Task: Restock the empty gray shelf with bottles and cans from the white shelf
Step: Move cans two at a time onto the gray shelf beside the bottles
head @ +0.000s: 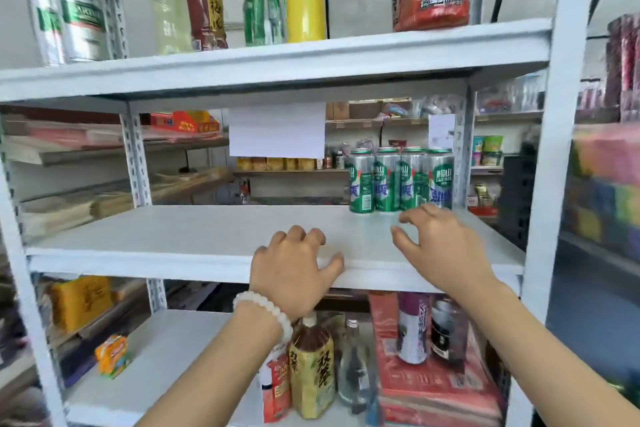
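Four green-and-silver beer cans point(401, 180) stand upright in a row at the back right of the middle shelf board point(173, 236), whose remaining surface is bare. Both hands are empty. Right hand point(438, 246) hovers just in front of the cans, fingers spread and curled, nothing between them; it is clearly the nearer hand. Left hand point(294, 267), wearing a white bead bracelet point(265, 312), rests loosely open over the board's front edge, further left.

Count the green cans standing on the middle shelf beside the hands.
4: a row at the right rear of the middle shelf, at and. More may hide behind.
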